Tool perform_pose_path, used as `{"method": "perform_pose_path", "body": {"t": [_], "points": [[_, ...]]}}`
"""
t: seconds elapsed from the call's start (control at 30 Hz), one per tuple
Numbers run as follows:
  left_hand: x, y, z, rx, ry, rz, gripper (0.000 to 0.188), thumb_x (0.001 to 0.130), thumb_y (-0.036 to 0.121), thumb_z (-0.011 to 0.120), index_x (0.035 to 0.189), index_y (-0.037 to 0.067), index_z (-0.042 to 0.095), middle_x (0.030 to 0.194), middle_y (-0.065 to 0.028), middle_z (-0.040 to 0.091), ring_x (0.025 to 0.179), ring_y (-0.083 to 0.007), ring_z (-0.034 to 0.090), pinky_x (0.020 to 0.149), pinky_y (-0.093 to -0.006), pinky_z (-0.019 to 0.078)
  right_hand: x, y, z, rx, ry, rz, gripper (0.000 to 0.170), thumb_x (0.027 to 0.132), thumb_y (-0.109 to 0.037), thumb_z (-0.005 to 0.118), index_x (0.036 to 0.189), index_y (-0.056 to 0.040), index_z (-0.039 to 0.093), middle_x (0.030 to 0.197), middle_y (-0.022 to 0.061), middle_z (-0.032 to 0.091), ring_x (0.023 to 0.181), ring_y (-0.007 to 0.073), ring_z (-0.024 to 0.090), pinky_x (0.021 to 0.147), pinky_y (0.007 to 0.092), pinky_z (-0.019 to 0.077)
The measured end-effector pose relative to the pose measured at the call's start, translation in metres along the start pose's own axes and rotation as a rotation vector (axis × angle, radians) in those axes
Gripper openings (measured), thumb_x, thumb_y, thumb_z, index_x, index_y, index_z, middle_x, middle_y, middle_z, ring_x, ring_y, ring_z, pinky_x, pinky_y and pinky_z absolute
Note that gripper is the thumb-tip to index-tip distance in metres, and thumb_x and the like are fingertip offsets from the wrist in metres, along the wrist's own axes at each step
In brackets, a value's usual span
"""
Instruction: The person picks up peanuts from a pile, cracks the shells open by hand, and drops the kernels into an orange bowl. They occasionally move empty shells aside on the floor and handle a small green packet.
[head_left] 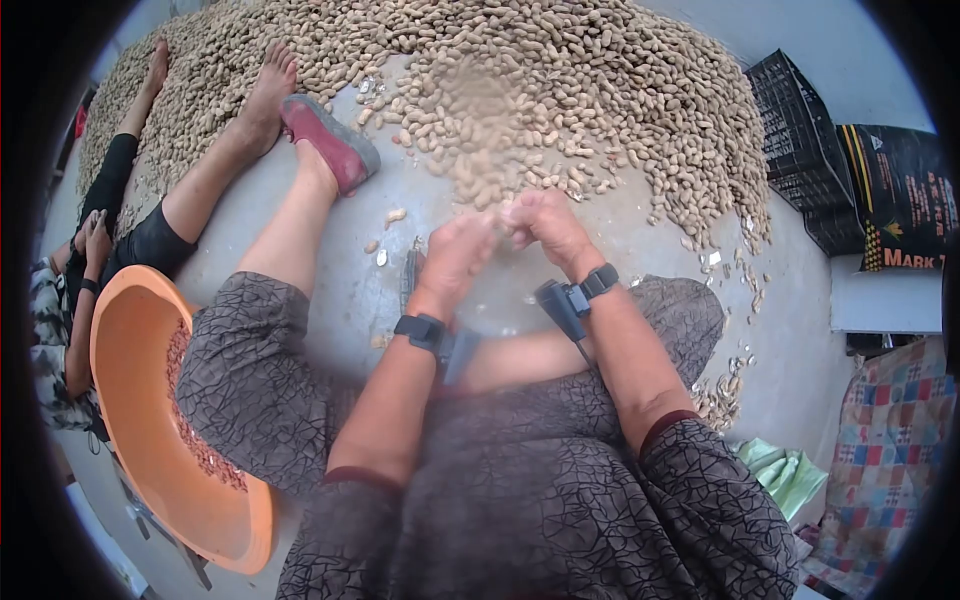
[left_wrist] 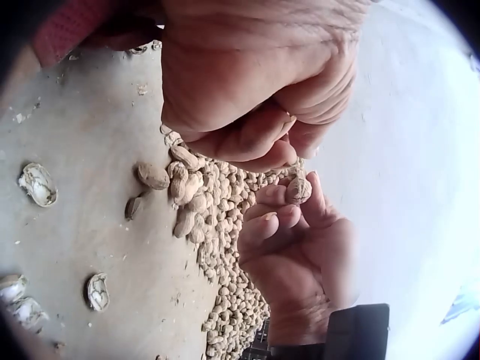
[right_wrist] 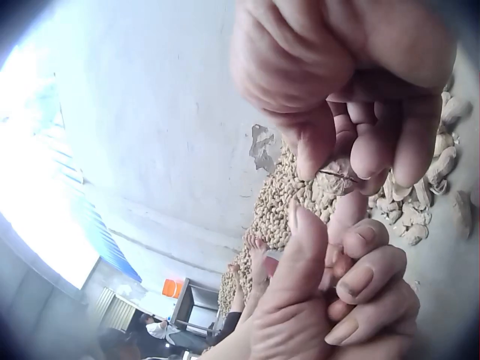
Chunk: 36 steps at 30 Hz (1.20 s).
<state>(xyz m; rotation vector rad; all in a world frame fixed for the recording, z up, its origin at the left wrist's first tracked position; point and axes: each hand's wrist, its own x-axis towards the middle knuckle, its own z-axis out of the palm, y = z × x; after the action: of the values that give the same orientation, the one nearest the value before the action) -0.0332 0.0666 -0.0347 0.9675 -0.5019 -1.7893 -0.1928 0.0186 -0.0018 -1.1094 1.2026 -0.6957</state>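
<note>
In the head view the left hand (head_left: 455, 262) and right hand (head_left: 548, 228) meet above the floor, both blurred. The right wrist view shows a peanut in a cracked shell (right_wrist: 336, 178) pinched between thumb and fingers of the right hand (right_wrist: 352, 82). Below it, the left hand (right_wrist: 330, 292) has its fingers curled round several reddish kernels (right_wrist: 339, 262), its thumb raised close to the shell. From the left wrist, the same peanut (left_wrist: 298, 190) shows at the right hand's fingertips, just under the left hand (left_wrist: 255, 75), whose palm contents are hidden.
Unshelled peanuts (head_left: 600, 90) form a large heap ahead. An orange basin (head_left: 150, 400) with red kernels (head_left: 205, 455) stands at the left, near another person's bare legs (head_left: 205, 185). Black crates (head_left: 790, 130) stand at right. Empty shells (left_wrist: 37, 184) lie on the floor.
</note>
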Motion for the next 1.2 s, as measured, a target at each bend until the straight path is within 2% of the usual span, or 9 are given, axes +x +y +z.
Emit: {"method": "perform_pose_path", "body": {"t": [0.1, 0.23, 0.3, 0.43, 0.63, 0.73, 0.83, 1.0, 1.2], "points": [[-0.002, 0.0, 0.001, 0.116, -0.014, 0.039, 0.02, 0.084, 0.016, 0.064, 0.097, 0.001, 0.061, 0.072, 0.0003, 0.057, 0.055, -0.003, 0.047, 0.042, -0.0145, 0.0326, 0.003, 0.006, 0.004, -0.094, -0.001, 0.006, 0.014, 0.077, -0.014, 0.065, 0.074, -0.0004, 0.061, 0.067, 0.0054, 0.061, 0.052, 0.0105, 0.056, 0.048, 0.0247, 0.0499], [-0.001, -0.002, 0.0, 0.24, -0.02, 0.088, 0.017, 0.082, 0.015, 0.066, 0.092, 0.002, 0.062, 0.072, 0.0009, 0.058, 0.054, -0.0035, 0.046, 0.046, -0.0166, 0.0358, -0.001, 0.006, 0.007, -0.054, -0.018, 0.028, 0.017, 0.077, -0.015, 0.065, 0.073, 0.0008, 0.061, 0.065, 0.006, 0.061, 0.053, 0.0109, 0.056, 0.047, 0.0243, 0.05], [0.0, -0.003, -0.001, 0.434, -0.027, 0.119, 0.016, 0.08, 0.015, 0.068, 0.09, 0.003, 0.062, 0.07, 0.0016, 0.057, 0.054, -0.0044, 0.046, 0.049, -0.0181, 0.0378, -0.002, 0.007, 0.006, -0.117, -0.066, 0.028, 0.019, 0.078, -0.017, 0.065, 0.073, 0.0015, 0.061, 0.064, 0.006, 0.06, 0.053, 0.0112, 0.057, 0.046, 0.0238, 0.0504], [-0.001, -0.001, -0.002, 0.454, -0.039, 0.123, 0.016, 0.079, 0.015, 0.068, 0.088, 0.003, 0.062, 0.07, 0.0011, 0.058, 0.055, -0.0049, 0.048, 0.049, -0.0175, 0.038, -0.003, 0.009, 0.004, -0.081, -0.116, 0.007, 0.02, 0.078, -0.017, 0.064, 0.073, 0.0023, 0.062, 0.065, 0.007, 0.061, 0.053, 0.0116, 0.058, 0.046, 0.0238, 0.0507], [-0.001, -0.002, -0.006, 0.295, -0.013, 0.11, 0.014, 0.081, 0.013, 0.066, 0.087, 0.003, 0.059, 0.073, -0.0017, 0.061, 0.056, -0.0061, 0.051, 0.05, -0.0177, 0.0402, -0.006, 0.008, 0.01, 0.003, -0.112, -0.083, 0.02, 0.079, -0.016, 0.063, 0.077, 0.0033, 0.063, 0.069, 0.0087, 0.064, 0.054, 0.0119, 0.058, 0.047, 0.0245, 0.0511], [-0.001, -0.003, -0.006, 0.232, 0.006, 0.137, 0.014, 0.081, 0.012, 0.065, 0.09, 0.002, 0.058, 0.076, -0.0025, 0.061, 0.056, -0.0061, 0.05, 0.05, -0.0177, 0.0403, -0.008, 0.008, 0.018, 0.102, -0.042, -0.128, 0.02, 0.083, -0.012, 0.058, 0.07, 0.0024, 0.06, 0.057, 0.0052, 0.056, 0.045, 0.0101, 0.053, 0.042, 0.0229, 0.0463], [-0.005, 0.001, -0.001, 0.195, 0.028, 0.169, 0.014, 0.082, 0.013, 0.064, 0.089, 0.003, 0.058, 0.077, -0.0033, 0.061, 0.056, -0.006, 0.05, 0.048, -0.0167, 0.0382, -0.007, 0.014, 0.021, 0.161, -0.025, -0.124, 0.019, 0.084, -0.014, 0.058, 0.072, 0.0012, 0.06, 0.06, 0.0048, 0.057, 0.049, 0.0096, 0.053, 0.045, 0.023, 0.0474], [-0.012, 0.008, 0.006, -0.104, 0.041, 0.155, 0.008, 0.086, 0.011, 0.059, 0.088, 0.004, 0.057, 0.072, -0.0021, 0.058, 0.053, -0.0053, 0.048, 0.042, -0.0152, 0.0333, -0.005, 0.017, 0.024, 0.321, -0.054, -0.082, 0.014, 0.085, -0.014, 0.057, 0.083, -0.0006, 0.059, 0.069, 0.004, 0.058, 0.055, 0.0098, 0.054, 0.051, 0.0238, 0.0487], [-0.007, 0.005, -0.004, -0.167, 0.018, 0.09, 0.009, 0.087, 0.011, 0.056, 0.092, 0.003, 0.057, 0.068, -0.0006, 0.055, 0.049, -0.0046, 0.046, 0.041, -0.0144, 0.0327, -0.007, 0.012, 0.022, 0.401, -0.107, -0.034, 0.015, 0.088, -0.015, 0.053, 0.086, -0.0011, 0.059, 0.075, 0.0053, 0.06, 0.056, 0.0104, 0.056, 0.051, 0.0239, 0.0497]]}}
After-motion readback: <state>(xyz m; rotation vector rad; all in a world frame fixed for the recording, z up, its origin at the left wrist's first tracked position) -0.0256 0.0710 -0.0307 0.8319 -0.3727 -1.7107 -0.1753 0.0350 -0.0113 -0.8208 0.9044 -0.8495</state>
